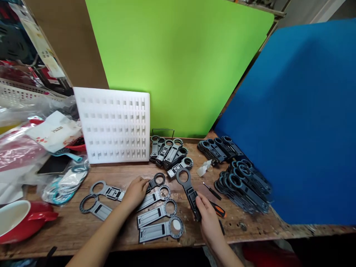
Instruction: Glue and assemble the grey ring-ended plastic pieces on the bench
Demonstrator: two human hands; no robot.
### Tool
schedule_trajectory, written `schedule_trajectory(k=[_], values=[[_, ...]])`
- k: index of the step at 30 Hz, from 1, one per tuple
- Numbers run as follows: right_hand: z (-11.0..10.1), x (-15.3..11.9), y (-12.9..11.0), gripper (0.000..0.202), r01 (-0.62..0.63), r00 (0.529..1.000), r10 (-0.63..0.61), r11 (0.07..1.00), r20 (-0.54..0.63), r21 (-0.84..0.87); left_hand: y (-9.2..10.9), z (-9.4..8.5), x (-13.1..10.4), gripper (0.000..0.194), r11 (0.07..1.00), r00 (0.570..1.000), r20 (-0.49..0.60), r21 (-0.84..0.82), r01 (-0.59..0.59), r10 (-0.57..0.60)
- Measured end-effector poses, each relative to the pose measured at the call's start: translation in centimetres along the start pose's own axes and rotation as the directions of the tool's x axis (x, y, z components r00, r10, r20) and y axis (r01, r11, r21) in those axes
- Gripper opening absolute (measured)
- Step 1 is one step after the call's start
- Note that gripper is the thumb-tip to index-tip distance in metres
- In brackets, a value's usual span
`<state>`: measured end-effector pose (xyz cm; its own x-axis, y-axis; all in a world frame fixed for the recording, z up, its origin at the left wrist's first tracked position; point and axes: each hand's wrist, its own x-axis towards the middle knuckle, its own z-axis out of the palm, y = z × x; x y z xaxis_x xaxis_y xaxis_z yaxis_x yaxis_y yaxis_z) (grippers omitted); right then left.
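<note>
right hand pinching a dark ring-topped part, left hand on a black ring piece (can't tell if its fingers pinch)

Workshop, scuffed wooden bench, small screwdriver, piled ring-ended parts

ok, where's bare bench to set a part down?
Bare wood: front left, between red bowl and left forearm; a strip between white foam block and the grey ring parts below it; front right, between nearer dark heap and bench edge. Crowded: centre, where more ring parts lie between left hand and right hand, and far left, under plastic wrapping.
</note>
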<state>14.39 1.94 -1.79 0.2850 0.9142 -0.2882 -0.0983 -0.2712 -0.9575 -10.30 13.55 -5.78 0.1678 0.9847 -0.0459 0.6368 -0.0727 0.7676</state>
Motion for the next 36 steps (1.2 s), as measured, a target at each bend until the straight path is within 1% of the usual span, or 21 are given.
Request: schedule_trajectory(k=[4, 6, 8, 9, 10, 12, 13, 14, 15, 17, 18, 19, 20, 22, 25, 27, 30, 32, 33, 35, 36], values=[[1.6, -0.6, -0.1, 0.057, -0.069, 0.996, 0.061, 0.990, 0.066, 0.126, 0.6, -0.1, -1.1, 0.030, 1.000, 0.996, -0.086, 0.000, -0.010, 0.010], [3.3, -1.2, 0.1, 0.057, -0.114, 0.987, 0.093, 0.979, 0.128, 0.169, 1.7, 0.2, -2.9, 0.034, 0.999, 0.994, -0.107, -0.024, -0.029, 0.026], [5.3, -1.9, 0.6, 0.055, -0.137, 0.974, 0.099, 0.974, 0.204, 0.181, 3.2, 1.0, -5.5, 0.038, 0.988, 0.996, -0.086, -0.152, -0.030, 0.017], [6.3, -2.2, 0.9, 0.052, -0.120, 0.967, 0.078, 0.980, 0.241, 0.161, 3.9, 1.5, -6.9, 0.039, 0.922, 0.995, -0.075, -0.386, 0.033, -0.067], [7.3, -2.5, 1.2, 0.047, -0.063, 0.964, 0.030, 0.991, 0.265, 0.116, 4.6, 2.1, -8.3, 0.040, 0.803, 0.984, -0.030, -0.583, 0.124, -0.174], [8.8, -2.9, 1.7, 0.034, 0.168, 0.957, -0.150, 0.984, 0.247, -0.052, 5.6, 2.9, -10.5, 0.043, 0.551, 0.942, 0.019, -0.807, 0.213, -0.336], [9.3, -3.0, 1.9, 0.029, 0.314, 0.936, -0.277, 0.935, 0.218, -0.162, 5.9, 3.1, -11.1, 0.044, 0.432, 0.911, 0.058, -0.867, 0.248, -0.408], [9.6, -3.1, 2.1, 0.027, 0.451, 0.890, -0.407, 0.850, 0.204, -0.273, 6.1, 3.1, -11.5, 0.043, 0.335, 0.880, 0.088, -0.903, 0.268, -0.467], [9.8, -3.1, 2.2, 0.031, 0.566, 0.824, -0.523, 0.737, 0.218, -0.369, 6.3, 3.0, -11.6, 0.041, 0.258, 0.848, 0.120, -0.923, 0.287, -0.516], [9.9, -3.1, 2.0, 0.039, 0.718, 0.680, -0.657, 0.509, 0.325, -0.475, 6.3, 2.3, -11.2, 0.037, 0.166, 0.800, 0.157, -0.938, 0.304, -0.579], [9.8, -3.1, 1.9, 0.041, 0.762, 0.626, -0.675, 0.422, 0.390, -0.492, 6.4, 1.9, -11.0, 0.036, 0.146, 0.793, 0.169, -0.940, 0.308, -0.586], [9.8, -3.2, 1.6, 0.041, 0.786, 0.594, -0.673, 0.367, 0.441, -0.498, 6.4, 1.4, -10.8, 0.036, 0.135, 0.790, 0.177, -0.941, 0.311, -0.588], [9.8, -3.2, 1.3, 0.040, 0.792, 0.587, -0.662, 0.349, 0.467, -0.501, 6.4, 1.0, -10.6, 0.037, 0.133, 0.794, 0.182, -0.941, 0.313, -0.580], [9.8, -3.2, 0.4, 0.034, 0.769, 0.630, -0.615, 0.405, 0.474, -0.494, 6.5, 0.4, -10.3, 0.041, 0.161, 0.809, 0.170, -0.938, 0.308, -0.562], [9.8, -2.9, -1.0, 0.020, 0.716, 0.696, -0.518, 0.553, 0.497, -0.427, 6.5, 0.0, -10.2, 0.046, 0.271, 0.846, 0.103, -0.921, 0.280, -0.523], [9.9, -2.7, -1.8, 0.015, 0.705, 0.698, -0.488, 0.594, 0.524, -0.387, 6.3, 0.0, -10.3, 0.049, 0.345, 0.870, 0.055, -0.904, 0.252, -0.490], [10.1, -2.7, -2.6, 0.009, 0.726, 0.674, -0.499, 0.583, 0.544, -0.365, 5.8, -0.2, -10.2, 0.049, 0.400, 0.872, 0.043, -0.877, 0.267, -0.488], [9.9, -2.8, -2.7, 0.010, 0.753, 0.648, -0.544, 0.564, 0.533, -0.340, 5.5, -0.7, -10.1, 0.047, 0.377, 0.857, 0.052, -0.883, 0.279, -0.512], [9.4, -2.8, -2.7, 0.013, 0.767, 0.633, -0.570, 0.552, 0.524, -0.327, 5.3, -1.2, -10.0, 0.046, 0.339, 0.845, 0.061, -0.899, 0.278, -0.531], [7.4, -2.4, -2.3, 0.019, 0.776, 0.628, -0.589, 0.523, 0.509, -0.352, 5.1, -2.4, -9.8, 0.041, 0.222, 0.826, 0.101, -0.939, 0.263, -0.554], [5.8, -1.9, -2.0, 0.021, 0.762, 0.647, -0.574, 0.504, 0.502, -0.406, 5.0, -3.1, -9.7, 0.038, 0.153, 0.822, 0.143, -0.951, 0.268, -0.551]])
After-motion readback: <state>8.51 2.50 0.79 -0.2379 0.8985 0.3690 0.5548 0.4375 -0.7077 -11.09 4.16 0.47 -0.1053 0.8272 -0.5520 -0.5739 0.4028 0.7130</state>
